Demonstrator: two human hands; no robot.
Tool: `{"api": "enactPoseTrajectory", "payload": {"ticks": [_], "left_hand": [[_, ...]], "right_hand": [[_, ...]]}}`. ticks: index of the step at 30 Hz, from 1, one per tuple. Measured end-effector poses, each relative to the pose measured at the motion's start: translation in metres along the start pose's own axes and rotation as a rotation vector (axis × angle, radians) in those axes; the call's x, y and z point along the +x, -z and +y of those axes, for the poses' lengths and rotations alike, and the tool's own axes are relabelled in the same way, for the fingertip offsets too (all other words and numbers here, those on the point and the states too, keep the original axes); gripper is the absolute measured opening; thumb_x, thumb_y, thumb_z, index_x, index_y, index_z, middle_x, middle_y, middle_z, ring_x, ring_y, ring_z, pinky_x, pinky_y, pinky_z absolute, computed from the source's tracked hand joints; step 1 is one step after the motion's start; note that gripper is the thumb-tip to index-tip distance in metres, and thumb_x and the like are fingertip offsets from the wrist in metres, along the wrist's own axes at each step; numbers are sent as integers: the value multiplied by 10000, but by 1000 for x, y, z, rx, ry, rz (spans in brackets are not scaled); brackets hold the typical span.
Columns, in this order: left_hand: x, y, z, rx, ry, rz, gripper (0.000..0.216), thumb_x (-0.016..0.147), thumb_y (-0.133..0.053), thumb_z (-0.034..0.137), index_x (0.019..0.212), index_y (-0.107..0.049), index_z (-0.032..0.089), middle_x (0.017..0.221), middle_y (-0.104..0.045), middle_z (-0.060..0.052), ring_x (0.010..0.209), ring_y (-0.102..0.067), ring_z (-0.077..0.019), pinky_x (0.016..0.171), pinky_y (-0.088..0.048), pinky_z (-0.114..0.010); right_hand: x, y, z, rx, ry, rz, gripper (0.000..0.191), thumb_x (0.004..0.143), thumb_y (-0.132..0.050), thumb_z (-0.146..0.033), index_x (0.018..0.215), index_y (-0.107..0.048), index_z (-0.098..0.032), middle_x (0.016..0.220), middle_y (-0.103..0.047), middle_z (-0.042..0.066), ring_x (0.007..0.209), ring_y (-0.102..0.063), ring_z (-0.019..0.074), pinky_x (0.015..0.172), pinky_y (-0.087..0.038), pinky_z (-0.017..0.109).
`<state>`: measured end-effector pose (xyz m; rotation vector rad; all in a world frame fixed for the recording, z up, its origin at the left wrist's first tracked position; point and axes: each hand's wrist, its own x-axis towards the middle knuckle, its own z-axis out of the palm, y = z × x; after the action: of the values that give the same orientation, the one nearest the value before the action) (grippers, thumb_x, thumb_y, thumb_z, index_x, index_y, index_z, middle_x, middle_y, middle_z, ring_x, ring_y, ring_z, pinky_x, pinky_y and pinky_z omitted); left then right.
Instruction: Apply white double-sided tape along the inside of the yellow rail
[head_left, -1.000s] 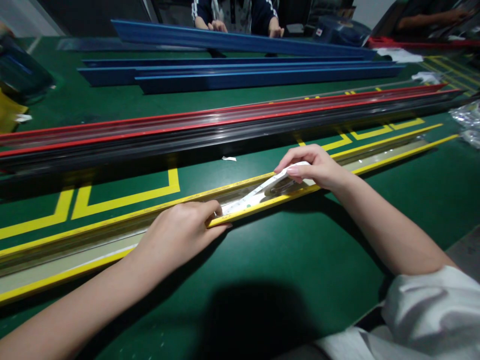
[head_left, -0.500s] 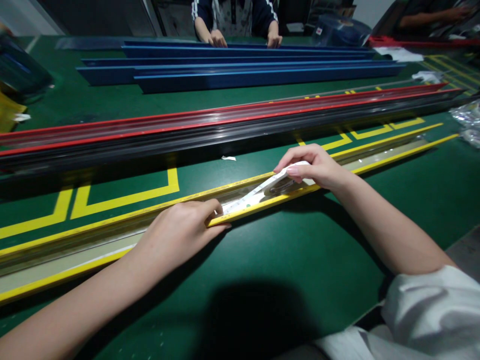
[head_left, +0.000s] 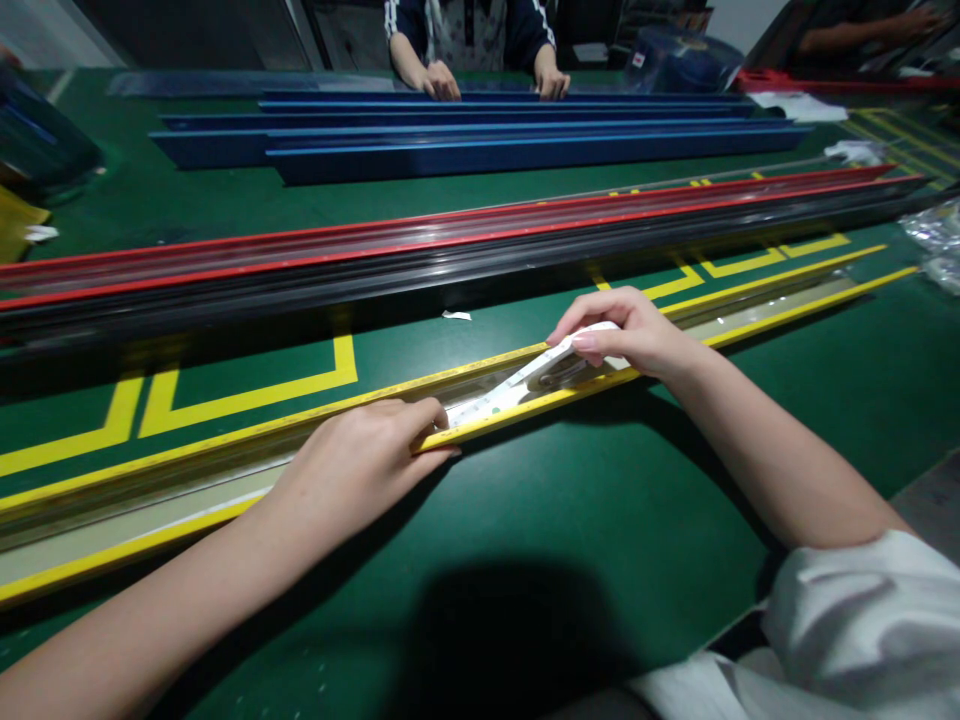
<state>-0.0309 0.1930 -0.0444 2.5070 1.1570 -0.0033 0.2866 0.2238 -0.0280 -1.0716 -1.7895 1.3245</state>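
Observation:
A long yellow-edged channel [head_left: 810, 308] with a pale inside lies slantwise across the green table in front of me. My left hand [head_left: 367, 445] is closed over its near edge, thumb outside and fingers inside. In my right hand [head_left: 634, 335], a white strip [head_left: 517, 383] with small printed marks is pinched between thumb and fingers. From there the strip slopes down to the channel floor, ending close to my left fingertips. Under the raised part of the strip shows something round and greyish that I cannot make out.
Behind the yellow channel lie a red channel [head_left: 315, 252] and a black channel [head_left: 300, 285]. Several blue channels [head_left: 525, 160] are farther back, under a co-worker's hands [head_left: 442, 82]. A white scrap [head_left: 457, 316] lies mid-table; crumpled clear plastic [head_left: 934, 245] is at right.
My two hands, the white strip and the yellow channel stay practically in place. Across the table, the co-worker's hands and the rearmost blue channel have shifted slightly to the right.

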Motion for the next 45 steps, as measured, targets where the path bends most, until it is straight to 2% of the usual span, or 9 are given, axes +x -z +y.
{"api": "enactPoseTrajectory", "payload": {"ticks": [12, 18, 27, 33, 36, 45], "left_hand": [[3, 7, 6, 49, -9, -31, 225, 887, -541, 434, 1002, -597, 249, 868, -653, -27, 791, -616, -216, 629, -386, -286], [3, 8, 7, 54, -32, -34, 213, 895, -541, 410, 1036, -590, 257, 939, -663, -33, 840, -627, -219, 666, -408, -293], [4, 6, 5, 64, -40, -34, 225, 902, -533, 417, 1071, -578, 276, 971, -655, -28, 854, -629, -223, 675, -425, -302], [3, 7, 5, 79, -57, -37, 231, 910, -524, 420, 1072, -583, 267, 958, -649, -38, 839, -623, -216, 659, -420, -289], [2, 7, 5, 88, -63, -35, 235, 912, -523, 417, 1089, -580, 272, 960, -646, -33, 841, -622, -212, 658, -421, -287], [3, 8, 7, 92, -92, -52, 236, 927, -512, 390, 1129, -570, 283, 971, -649, -25, 824, -623, -194, 634, -407, -270]], "right_hand": [[-1, 1, 2, -9, 7, -10, 213, 776, -723, -325, 915, -756, -167, 591, -609, -18, 541, -526, 84, 503, -376, 184], [0, 2, 3, 17, 26, -26, 204, 759, -741, -289, 933, -756, -182, 724, -682, -5, 579, -581, 84, 528, -424, 169], [-1, 3, 5, 7, 36, -38, 222, 758, -743, -264, 963, -755, -177, 772, -710, 9, 608, -631, 101, 554, -481, 172], [-1, 3, 3, -85, 70, -30, 318, 719, -778, -250, 1033, -751, -201, 980, -748, 35, 809, -694, 163, 687, -521, 206], [-2, 3, 3, -105, 69, -52, 345, 727, -773, -239, 1069, -747, -205, 1006, -750, 44, 897, -697, 191, 727, -528, 218], [-1, 1, 0, -97, 59, -47, 356, 739, -765, -220, 1093, -723, -204, 1019, -739, 30, 914, -688, 173, 756, -522, 215]]}}
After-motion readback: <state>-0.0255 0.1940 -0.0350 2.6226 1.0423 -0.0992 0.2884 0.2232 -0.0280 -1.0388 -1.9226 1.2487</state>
